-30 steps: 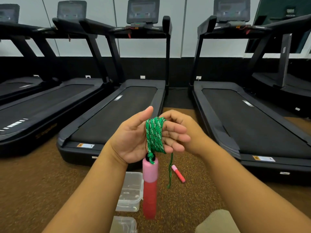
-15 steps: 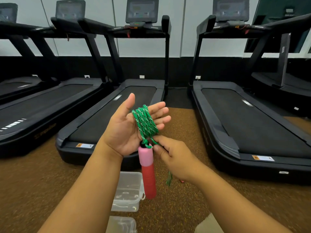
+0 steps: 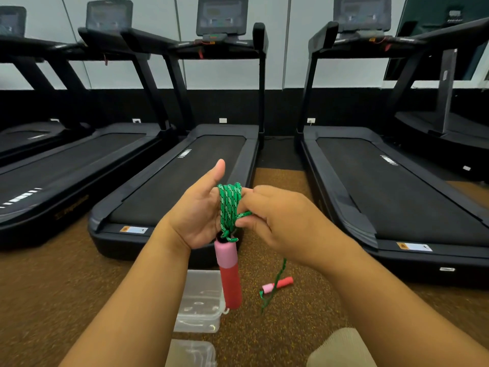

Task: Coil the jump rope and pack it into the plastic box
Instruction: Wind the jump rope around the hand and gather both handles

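The green jump rope (image 3: 229, 205) is wound in several loops around the fingers of my left hand (image 3: 198, 211), which is held palm up with the thumb raised. One pink-and-red handle (image 3: 229, 274) hangs straight down from the coil. My right hand (image 3: 275, 218) pinches the rope strand just right of the coil. The loose end of the rope trails down to the second pink-and-red handle (image 3: 278, 284), which lies on the floor. The clear plastic box (image 3: 199, 303) sits open on the floor below my hands, partly hidden by the hanging handle.
A clear lid (image 3: 191, 353) lies at the bottom edge, in front of the box. Black treadmills (image 3: 185, 176) line the brown carpet (image 3: 47, 287) ahead and to both sides. A beige knee (image 3: 341, 350) shows at the bottom right.
My right hand went down below the coil, then came back up beside it with the strand, adding a turn. The floor handle has shifted nearer.
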A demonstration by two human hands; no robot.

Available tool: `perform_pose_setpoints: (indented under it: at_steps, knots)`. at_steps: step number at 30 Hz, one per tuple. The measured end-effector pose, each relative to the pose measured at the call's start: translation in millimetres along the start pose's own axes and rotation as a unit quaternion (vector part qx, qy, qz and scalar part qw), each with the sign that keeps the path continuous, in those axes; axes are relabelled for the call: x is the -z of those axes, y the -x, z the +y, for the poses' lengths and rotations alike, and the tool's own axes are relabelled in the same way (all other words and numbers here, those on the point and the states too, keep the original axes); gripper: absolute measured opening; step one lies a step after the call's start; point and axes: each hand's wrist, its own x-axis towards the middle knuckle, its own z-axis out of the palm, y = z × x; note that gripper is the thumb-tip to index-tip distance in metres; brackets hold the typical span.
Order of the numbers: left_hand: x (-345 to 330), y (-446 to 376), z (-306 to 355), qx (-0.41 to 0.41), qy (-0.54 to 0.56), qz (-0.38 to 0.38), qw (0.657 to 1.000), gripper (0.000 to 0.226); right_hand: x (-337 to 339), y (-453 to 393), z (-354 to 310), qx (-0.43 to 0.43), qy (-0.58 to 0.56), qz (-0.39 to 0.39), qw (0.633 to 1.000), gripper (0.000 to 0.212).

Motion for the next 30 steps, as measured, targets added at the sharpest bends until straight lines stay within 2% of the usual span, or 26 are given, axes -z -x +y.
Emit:
perform_pose_setpoints:
  at_steps: [4, 15, 20, 25, 30]
  knots:
    - [-6.8, -2.5, -2.1, 0.016, 0.013, 0.004, 1.000, 0.078, 11.9, -8.2, 3.1, 0.005, 0.009, 0.019, 1.000, 0.016]
    - [-10.3, -2.2, 2.9, 0.019, -0.013, -0.016, 1.000, 0.088, 13.8, -22.2, 14.1, 0.018, 0.032, 0.103, 0.994, 0.008]
    - [-11.6, -1.3, 5.3, 0.022, -0.051, -0.046, 0.997, 0.096, 13.6, -31.4, 22.3, -0.004, 0.017, 0.141, 0.990, 0.020]
    - [-14.5, 0.9, 6.3, 0.011, -0.094, -0.061, 0.994, 0.088, -0.7, -34.8, 33.6, -0.035, -0.072, 0.161, 0.984, 0.021]
    - [-13.4, 4.5, 6.8, 0.016, -0.067, -0.113, 0.991, 0.089, -10.4, -28.1, 37.1, -0.086, -0.182, 0.124, 0.972, 0.014]
